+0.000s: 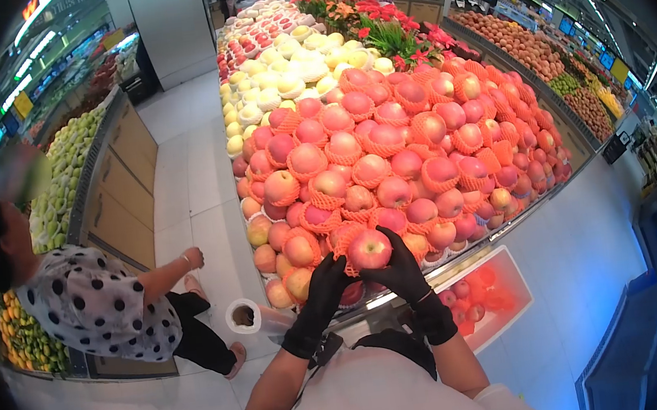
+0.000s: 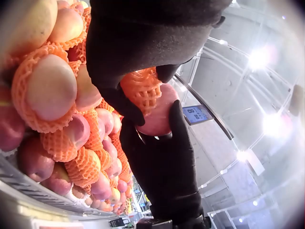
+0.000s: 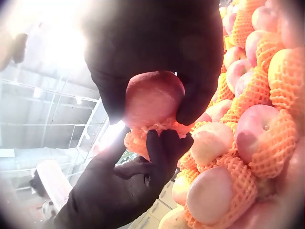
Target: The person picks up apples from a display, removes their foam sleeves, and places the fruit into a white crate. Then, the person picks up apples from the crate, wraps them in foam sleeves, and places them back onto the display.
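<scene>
Both hands wear black gloves and meet at one red apple (image 1: 370,249) over the front edge of the fruit pile. My right hand (image 1: 401,268) grips the apple from the right, thumb and fingers around its sides in the right wrist view. From the left, my left hand (image 1: 327,287) pinches an orange foam net (image 3: 138,140) at one end of the apple. The net (image 2: 143,90) covers only part of the fruit, and bare red skin shows beyond it. Just behind the hands lie more apples (image 1: 306,161), many in similar orange nets.
A white box (image 1: 524,296) holding apples and orange nets stands at the lower right. A roll of clear bags (image 1: 272,316) is by the display's left corner. To the left a person in a polka-dot top (image 1: 98,301) stands in the aisle. Yellow fruit (image 1: 291,81) lies farther back.
</scene>
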Tool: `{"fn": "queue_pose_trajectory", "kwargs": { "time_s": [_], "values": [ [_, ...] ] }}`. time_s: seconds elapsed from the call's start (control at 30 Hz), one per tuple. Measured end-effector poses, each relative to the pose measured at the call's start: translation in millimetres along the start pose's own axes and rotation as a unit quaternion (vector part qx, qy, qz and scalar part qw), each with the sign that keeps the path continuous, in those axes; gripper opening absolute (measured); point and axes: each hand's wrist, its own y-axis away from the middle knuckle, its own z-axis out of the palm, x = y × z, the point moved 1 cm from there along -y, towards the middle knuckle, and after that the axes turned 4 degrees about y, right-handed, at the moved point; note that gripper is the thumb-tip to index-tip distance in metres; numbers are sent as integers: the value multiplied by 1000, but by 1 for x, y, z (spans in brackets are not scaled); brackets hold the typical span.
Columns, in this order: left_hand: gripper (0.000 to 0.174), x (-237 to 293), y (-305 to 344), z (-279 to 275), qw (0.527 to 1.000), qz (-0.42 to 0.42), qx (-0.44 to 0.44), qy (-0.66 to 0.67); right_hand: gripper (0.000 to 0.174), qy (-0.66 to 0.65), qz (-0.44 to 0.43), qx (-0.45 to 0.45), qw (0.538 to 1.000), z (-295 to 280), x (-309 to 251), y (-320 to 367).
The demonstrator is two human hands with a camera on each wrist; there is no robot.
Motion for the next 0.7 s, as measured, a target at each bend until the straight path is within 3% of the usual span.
{"fn": "queue_pose_trajectory", "kwargs": {
  "time_s": [0.17, 0.23, 0.33, 0.43, 0.5, 0.57, 0.7],
  "values": [
    [20, -2, 4, -6, 999, 23, 16, -33, 87, 11, -5, -23, 1000, 1, -3, -5],
    [18, 2, 4, -12, 989, 51, -3, -137, 85, 16, -9, -35, 999, 3, -15, -6],
    [22, 10, 8, -6, 991, 56, -7, -121, 83, 15, -14, -28, 999, 6, -17, -1],
    [26, 6, 9, -3, 999, 30, 15, -22, 81, 48, -52, -10, 997, 6, -19, 1],
    [26, 5, 8, 3, 973, -49, 66, 217, 80, 88, -83, 8, 993, 7, -8, 0],
    [26, 15, 10, 4, 997, 62, 45, 6, 82, 83, -88, -8, 993, 8, -9, -1],
    [29, 22, 11, 0, 968, 145, 19, -205, 86, 62, -93, 8, 994, 14, 5, -1]
  ]
}}
